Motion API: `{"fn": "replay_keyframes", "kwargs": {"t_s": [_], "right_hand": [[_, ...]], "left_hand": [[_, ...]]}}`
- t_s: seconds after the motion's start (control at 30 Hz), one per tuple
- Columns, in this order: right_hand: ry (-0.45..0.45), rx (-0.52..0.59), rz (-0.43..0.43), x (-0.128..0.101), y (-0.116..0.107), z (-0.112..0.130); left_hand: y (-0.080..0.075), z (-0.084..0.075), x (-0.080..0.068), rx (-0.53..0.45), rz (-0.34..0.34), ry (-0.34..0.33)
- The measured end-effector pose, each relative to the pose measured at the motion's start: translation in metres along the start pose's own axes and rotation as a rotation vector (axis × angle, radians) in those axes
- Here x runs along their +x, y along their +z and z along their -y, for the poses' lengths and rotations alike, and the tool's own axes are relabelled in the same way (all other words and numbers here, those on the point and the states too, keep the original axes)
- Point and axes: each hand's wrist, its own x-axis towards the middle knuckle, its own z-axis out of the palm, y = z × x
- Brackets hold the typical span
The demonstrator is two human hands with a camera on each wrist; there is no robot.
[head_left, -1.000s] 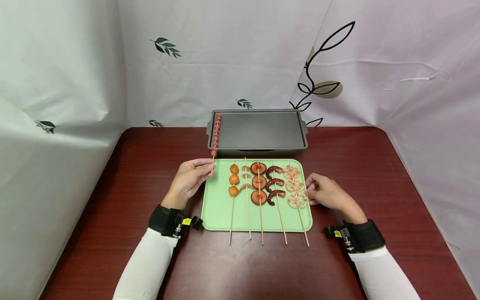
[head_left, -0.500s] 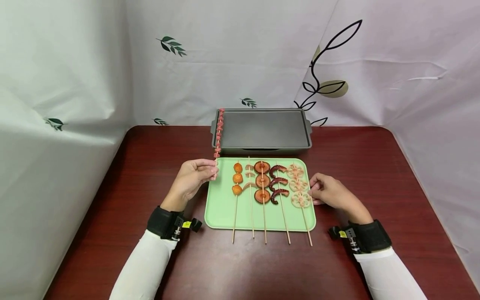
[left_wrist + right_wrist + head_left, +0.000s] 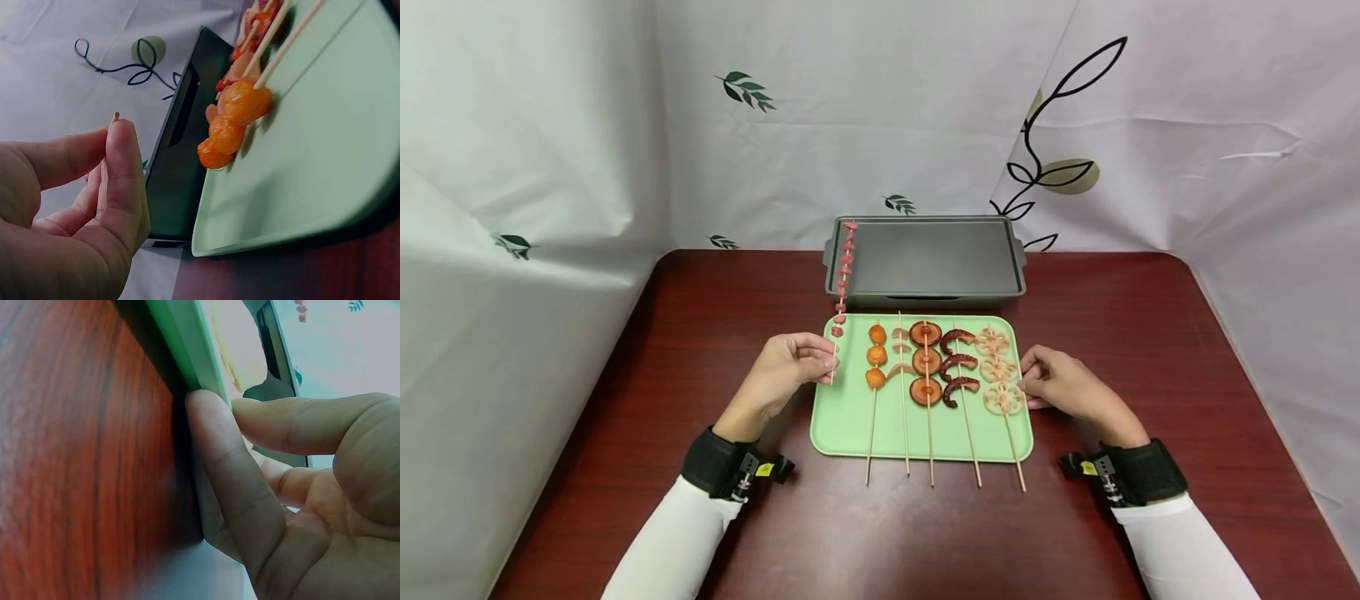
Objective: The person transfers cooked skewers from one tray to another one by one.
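Sausage skewer (image 3: 842,283): we see its long axis running 12 to 6 o'clock, meat end over the dark griddle pan (image 3: 925,258), bare end down.
Left hand (image 3: 786,367): we pinch the stick's bare end between thumb and fingertips, at the green tray (image 3: 842,425) 's 9 o'clock edge.
Right hand (image 3: 1060,385): curled fingers rest against the tray's 3 o'clock rim, holding nothing.
Tray: five skewers lying parallel.

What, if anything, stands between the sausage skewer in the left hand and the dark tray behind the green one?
Nothing visible does: the sausage skewer, pinched by the left hand, already has its tip over the dark tray.
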Motion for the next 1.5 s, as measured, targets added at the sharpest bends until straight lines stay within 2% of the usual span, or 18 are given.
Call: {"fn": "replay_keyframes", "kwargs": {"t_s": [0.2,0.53,0.9,1.4,1.5], "right_hand": [[0.001,-0.002,-0.007,0.001,0.001,-0.001],[0.008,-0.029,-0.012,-0.001,0.001,-0.001],[0.004,-0.032,-0.009,-0.002,0.002,0.000],[0.007,-0.020,0.001,0.000,0.000,-0.001],[0.002,-0.007,0.001,-0.001,0.000,0.000]], "left_hand": [[0.001,0.006,-0.010,0.051,0.036,-0.001],[0.006,0.008,-0.023,0.119,0.043,-0.059],[0.008,0.012,-0.043,0.271,0.103,-0.050],[0.012,0.028,-0.065,0.316,0.141,-0.054],[0.012,0.033,-0.068,0.301,0.156,-0.068]]}}
